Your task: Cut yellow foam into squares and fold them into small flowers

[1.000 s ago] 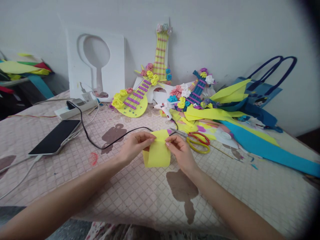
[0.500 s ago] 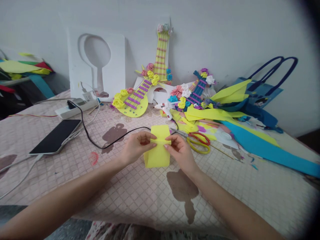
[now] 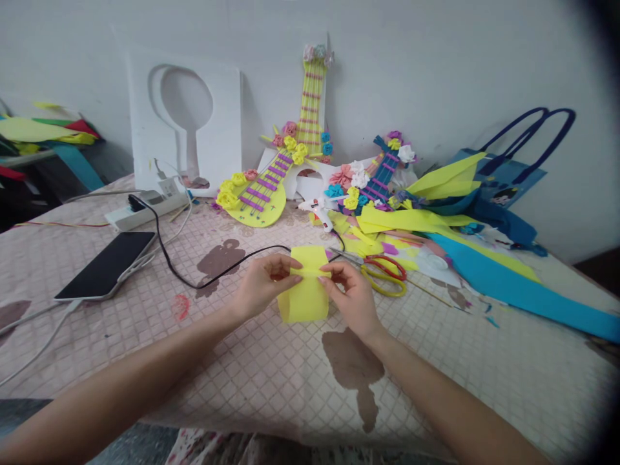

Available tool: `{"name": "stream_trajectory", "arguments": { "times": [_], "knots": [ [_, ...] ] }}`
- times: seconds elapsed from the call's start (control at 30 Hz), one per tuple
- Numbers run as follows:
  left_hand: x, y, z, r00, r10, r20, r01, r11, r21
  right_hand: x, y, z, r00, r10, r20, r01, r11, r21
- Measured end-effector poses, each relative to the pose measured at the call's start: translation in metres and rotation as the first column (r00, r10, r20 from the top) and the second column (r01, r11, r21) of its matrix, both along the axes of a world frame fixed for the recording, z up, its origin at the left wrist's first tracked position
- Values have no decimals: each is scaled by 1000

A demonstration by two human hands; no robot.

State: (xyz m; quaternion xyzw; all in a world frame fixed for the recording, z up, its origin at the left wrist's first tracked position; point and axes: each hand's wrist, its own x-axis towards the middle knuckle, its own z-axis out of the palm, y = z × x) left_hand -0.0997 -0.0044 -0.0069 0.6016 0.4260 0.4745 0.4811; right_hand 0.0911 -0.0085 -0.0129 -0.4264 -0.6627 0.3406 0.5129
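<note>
Between my hands, above the middle of the table, is a folded strip of yellow crepe paper. My left hand pinches its left edge between thumb and fingers. On the opposite edge, my right hand pinches the paper at the same height. A crease runs across the strip between the two thumbs, and the lower part loops back under itself. Just right of my right hand lie scissors with red and yellow handles. A white glue gun stands beyond the paper.
Flower-trimmed paper guitars lean at the back beside a white cut-out board. A phone and a power strip sit left, with a black cable across the table. Blue paper and a blue bag are right.
Both hands keep their pinch on the yellow crepe paper. The paper's top flap has dipped slightly and its lower fold looks rounder. The view has shifted very little.
</note>
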Motion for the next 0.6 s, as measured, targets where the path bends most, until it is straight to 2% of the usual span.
{"name": "stream_trajectory", "arguments": {
  "times": [0.23,0.43,0.6],
  "knots": [
    [1,-2,4,997,45,-69,-41,997,60,-1,-2,4,997,-47,61,43,997,62],
    [2,-4,5,978,114,-174,-92,987,134,-1,-1,1,997,-46,61,42,997,68],
    [3,-5,6,971,140,-195,-110,982,157,-2,-1,2,999,-32,38,30,998,56]
  ]
}}
